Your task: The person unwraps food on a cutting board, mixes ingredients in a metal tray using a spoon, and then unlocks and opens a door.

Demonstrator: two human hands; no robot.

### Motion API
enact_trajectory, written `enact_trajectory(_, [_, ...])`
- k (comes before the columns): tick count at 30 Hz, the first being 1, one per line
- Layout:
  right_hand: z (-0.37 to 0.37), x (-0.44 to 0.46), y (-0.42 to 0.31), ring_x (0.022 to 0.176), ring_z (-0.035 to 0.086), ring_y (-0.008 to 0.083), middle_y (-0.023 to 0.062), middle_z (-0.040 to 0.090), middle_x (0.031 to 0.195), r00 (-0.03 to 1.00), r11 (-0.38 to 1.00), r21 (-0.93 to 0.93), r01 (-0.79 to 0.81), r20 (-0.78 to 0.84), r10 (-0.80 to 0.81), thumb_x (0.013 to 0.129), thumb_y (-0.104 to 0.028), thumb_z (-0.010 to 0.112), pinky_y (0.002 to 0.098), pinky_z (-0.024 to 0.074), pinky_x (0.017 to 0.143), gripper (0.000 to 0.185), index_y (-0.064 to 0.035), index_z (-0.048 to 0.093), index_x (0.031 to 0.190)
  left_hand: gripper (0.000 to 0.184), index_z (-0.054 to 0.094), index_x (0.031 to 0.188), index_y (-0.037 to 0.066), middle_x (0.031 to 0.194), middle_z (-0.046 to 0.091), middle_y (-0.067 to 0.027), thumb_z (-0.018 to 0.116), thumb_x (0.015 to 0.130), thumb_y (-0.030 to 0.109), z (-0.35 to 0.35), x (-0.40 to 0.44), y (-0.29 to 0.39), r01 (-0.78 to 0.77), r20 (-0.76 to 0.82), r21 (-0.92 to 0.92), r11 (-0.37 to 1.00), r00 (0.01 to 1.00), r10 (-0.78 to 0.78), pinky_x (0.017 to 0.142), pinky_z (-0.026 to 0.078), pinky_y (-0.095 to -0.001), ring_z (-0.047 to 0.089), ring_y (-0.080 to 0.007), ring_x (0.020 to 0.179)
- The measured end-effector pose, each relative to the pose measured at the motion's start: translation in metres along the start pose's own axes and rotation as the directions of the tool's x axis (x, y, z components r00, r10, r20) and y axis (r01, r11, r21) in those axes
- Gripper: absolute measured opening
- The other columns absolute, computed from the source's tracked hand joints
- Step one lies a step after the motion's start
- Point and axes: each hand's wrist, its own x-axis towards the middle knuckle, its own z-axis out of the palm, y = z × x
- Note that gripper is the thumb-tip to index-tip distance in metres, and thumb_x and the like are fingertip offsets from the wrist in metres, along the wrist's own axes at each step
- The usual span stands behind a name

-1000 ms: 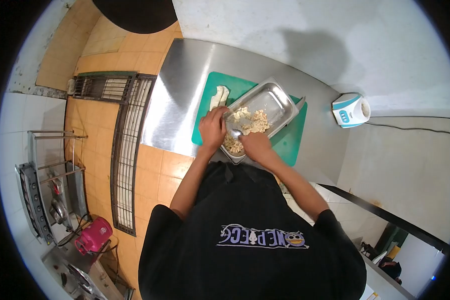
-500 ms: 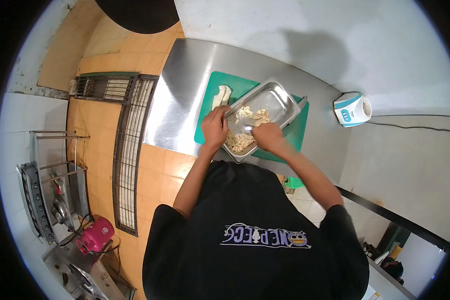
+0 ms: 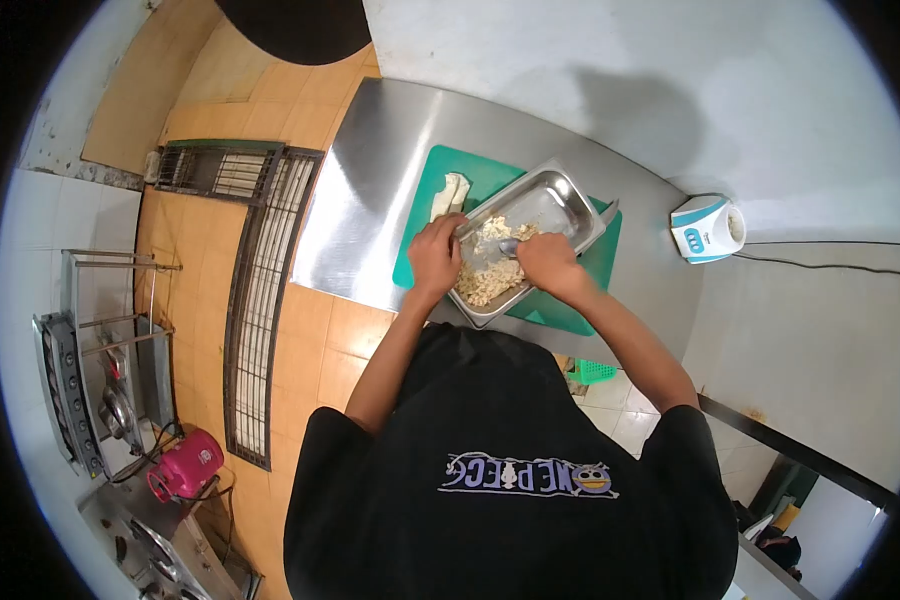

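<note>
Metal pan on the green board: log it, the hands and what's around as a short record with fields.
Container: metal pan, diagonal across green board
Contents: pale crumbly food, mostly at the near end
Left hand: at the pan's rim
Right hand: holding metal utensil
Also on board: white item
Surface: metal counter

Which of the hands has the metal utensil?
The right hand: it grips the metal utensil over the crumbled food, while the left hand is at the rim of the metal pan.
</note>
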Motion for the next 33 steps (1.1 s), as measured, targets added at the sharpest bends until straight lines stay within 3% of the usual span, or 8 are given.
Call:
enact_trajectory(8, [0.043, 0.002, -0.038, 0.076, 0.073, 0.032, 0.0144, 0.072, 0.083, 0.984, 0.996, 0.08, 0.046, -0.175, -0.032, 0.086, -0.013, 0.061, 0.0436, 0.0579, 0.065, 0.021, -0.0127, 0.074, 0.102, 0.032, 0.067, 0.108, 0.011, 0.112, 0.07, -0.0065, 0.06, 0.079, -0.002, 0.002, -0.005, -0.006, -0.002, -0.03, -0.018, 1.0, 1.0, 0.002, 0.08, 0.051, -0.0426, 0.066, -0.0307, 0.096])
enact_trajectory(13, [0.01, 0.004, -0.013, 0.08, 0.073, 0.0328, 0.017, 0.072, 0.084, 1.0, 0.999, 0.04, -0.002, 0.031, 0.001, 0.086, -0.011, 0.059, 0.0456, 0.0573, 0.067, 0.02, -0.0112, 0.075, 0.098, 0.033, 0.067, 0.108, 0.01, 0.112, 0.07, -0.0069, 0.061, 0.078, -0.002, -0.001, -0.003, -0.004, -0.017, -0.007, 0.011, 1.0, 1.0, 0.017, 0.079, 0.051, -0.0429, 0.066, -0.0311, 0.094])
enact_trajectory(20, [0.009, 0.008, -0.011, 0.086, 0.073, 0.0342, 0.0178, 0.073, 0.088, 0.996, 0.987, 0.158, -0.022, -0.08, 0.035, 0.084, -0.013, 0.059, 0.0461, 0.0577, 0.072, 0.018, -0.006, 0.074, 0.089, 0.034, 0.067, 0.108, 0.01, 0.112, 0.069, -0.0078, 0.061, 0.077, -0.003, 0.0, -0.005, -0.006, 0.005, 0.016, 0.005, 1.0, 1.0, -0.005, 0.077, 0.051, -0.0424, 0.066, -0.0312, 0.093])
enact_trajectory(26, [-0.001, -0.001, 0.013, 0.091, 0.072, 0.0344, 0.0217, 0.071, 0.096, 0.985, 0.946, 0.324, -0.007, 0.167, -0.05, 0.084, -0.006, 0.054, 0.0463, 0.0573, 0.077, 0.033, -0.0058, 0.072, 0.113, 0.034, 0.067, 0.108, 0.01, 0.111, 0.07, -0.0071, 0.061, 0.077, -0.003, 0.002, -0.006, -0.008, 0.004, 0.01, 0.035, 0.999, 1.0, -0.004, 0.076, 0.051, -0.042, 0.066, -0.031, 0.092])
enact_trajectory(29, [0.019, 0.005, 0.04, 0.058, 0.044, 0.0114, 0.0021, 0.055, 0.073, 0.998, 0.491, 0.871, 0.008, 0.024, -0.059, 0.094, -0.007, 0.049, 0.0301, 0.0407, 0.055, 0.046, -0.0126, 0.06, 0.138, 0.035, 0.067, 0.108, 0.01, 0.111, 0.07, -0.0073, 0.061, 0.077, -0.003, 0.003, -0.004, -0.008, 0.01, 0.006, 0.007, 1.0, 1.0, -0.01, 0.077, 0.051, -0.0419, 0.066, -0.0308, 0.092])
enact_trajectory(30, [0.016, 0.0, 0.041, 0.058, 0.044, 0.0114, 0.0021, 0.055, 0.073, 0.998, 0.492, 0.87, 0.009, 0.024, -0.06, 0.094, -0.007, 0.049, 0.0301, 0.0407, 0.055, 0.046, -0.0126, 0.06, 0.138, 0.035, 0.067, 0.108, 0.01, 0.111, 0.07, -0.0073, 0.061, 0.077, -0.003, 0.003, -0.005, -0.008, 0.01, 0.004, 0.007, 1.0, 1.0, -0.01, 0.077, 0.051, -0.0419, 0.066, -0.0308, 0.092])
enact_trajectory(32, [0.0, -0.017, 0.036, 0.054, 0.032, 0.006, -0.0061, 0.039, 0.07, 0.922, -0.152, 0.912, -0.38, 0.362, -0.136, 0.099, -0.01, 0.046, 0.0244, 0.0283, 0.047, 0.048, -0.0142, 0.05, 0.147, 0.034, 0.067, 0.108, 0.01, 0.111, 0.07, -0.0072, 0.061, 0.077, -0.003, 0.004, -0.004, -0.01, 0.01, -0.002, 0.016, 1.0, 1.0, -0.01, 0.078, 0.051, -0.0422, 0.066, -0.0308, 0.093])
enact_trajectory(33, [-0.002, -0.022, 0.031, 0.054, 0.026, 0.0031, -0.0083, 0.03, 0.07, 0.918, -0.222, 0.893, -0.391, 0.36, -0.167, 0.102, -0.012, 0.044, 0.0216, 0.021, 0.046, 0.05, -0.0153, 0.042, 0.152, 0.034, 0.067, 0.108, 0.01, 0.111, 0.07, -0.0072, 0.061, 0.077, -0.003, 0.004, -0.003, -0.009, 0.011, -0.004, 0.016, 1.0, 1.0, -0.011, 0.078, 0.051, -0.0422, 0.066, -0.0308, 0.093])
